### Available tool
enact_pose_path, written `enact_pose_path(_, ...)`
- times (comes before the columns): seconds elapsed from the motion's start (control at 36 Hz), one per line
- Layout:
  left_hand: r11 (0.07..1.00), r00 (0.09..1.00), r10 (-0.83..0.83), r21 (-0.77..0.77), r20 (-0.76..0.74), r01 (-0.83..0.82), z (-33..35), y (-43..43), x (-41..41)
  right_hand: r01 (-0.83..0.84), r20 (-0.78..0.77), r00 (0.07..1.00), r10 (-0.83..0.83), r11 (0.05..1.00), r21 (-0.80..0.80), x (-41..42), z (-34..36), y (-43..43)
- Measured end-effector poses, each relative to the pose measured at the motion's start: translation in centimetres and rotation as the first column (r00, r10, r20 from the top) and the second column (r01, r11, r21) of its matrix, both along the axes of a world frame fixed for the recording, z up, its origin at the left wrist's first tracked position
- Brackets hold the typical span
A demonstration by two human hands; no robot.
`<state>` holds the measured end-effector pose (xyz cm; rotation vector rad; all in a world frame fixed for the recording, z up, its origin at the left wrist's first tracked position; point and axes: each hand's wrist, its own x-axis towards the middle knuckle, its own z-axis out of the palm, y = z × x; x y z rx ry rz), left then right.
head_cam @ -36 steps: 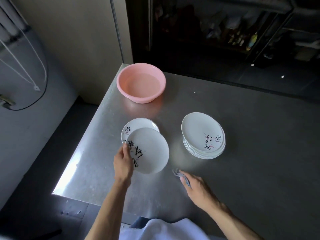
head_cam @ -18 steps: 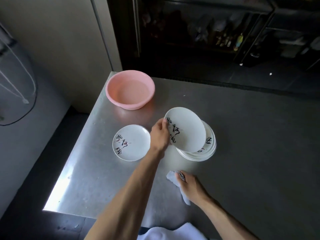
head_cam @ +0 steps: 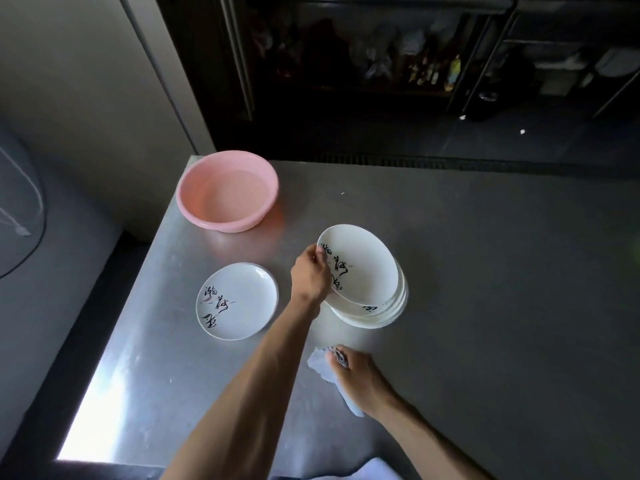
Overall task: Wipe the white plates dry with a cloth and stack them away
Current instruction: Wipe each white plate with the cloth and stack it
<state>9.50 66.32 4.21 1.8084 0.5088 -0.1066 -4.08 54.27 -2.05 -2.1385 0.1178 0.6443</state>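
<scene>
We see the left hand (head_cam: 310, 271) pinching the near rim of a white plate (head_cam: 363, 263) brushed with black calligraphy, tilted atop the stack of plates (head_cam: 388, 313). The right hand (head_cam: 360, 379) seems closed over a pale cloth (head_cam: 320, 367) on the steel table (head_cam: 485, 306). Another lettered plate (head_cam: 242, 299) lies alone left.

A white plate (head_cam: 360, 265) with black brush lettering tilts atop the plate stack (head_cam: 384, 311); another plate (head_cam: 239, 301) lies flat to the left (same lettering), and the pale cloth (head_cam: 320, 367) lies crumpled nearer
</scene>
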Motion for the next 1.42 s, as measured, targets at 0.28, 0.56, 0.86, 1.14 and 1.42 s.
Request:
enact_pose_path(0.28, 0.906, 0.992, -0.124, 0.408, 0.0, 0.114, -0.5, 1.8, -0.7, -0.007, 0.041, 0.999, 0.005, 0.998, 0.061, 0.7, -0.6, -0.7)
enact_pose_path(0.56, 0.888, 0.992, -0.123, 0.445, -0.014, 0.117, -1.8, 2.1, -2.0, 0.036, 0.007, 0.999, -0.037, 0.994, 0.104, 0.9, -0.6, -0.4)
enact_pose_path(0.86, 0.907, 0.986, -0.167, 0.392, 0.002, 0.153, -2.4, 2.8, -4.5, 0.166, -0.165, 0.978, -0.13, 0.959, 0.232, 1.7, 1.0, 2.3)
enact_pose_path(1.14, 0.895, 0.923, 0.363, 0.322, -0.126, -0.308, -6.8, 14.4, -7.1, 0.392, -0.234, 0.912, -0.336, 0.882, 0.262, 2.8, -0.1, 7.4)
enact_pose_path(1.42, 0.902, 0.857, 0.417, 0.251, -0.303, -0.35, -11.4, 21.1, -9.0, 0.194, -0.108, 0.978, -0.18, 0.972, 0.135, 3.0, -0.1, 11.5)
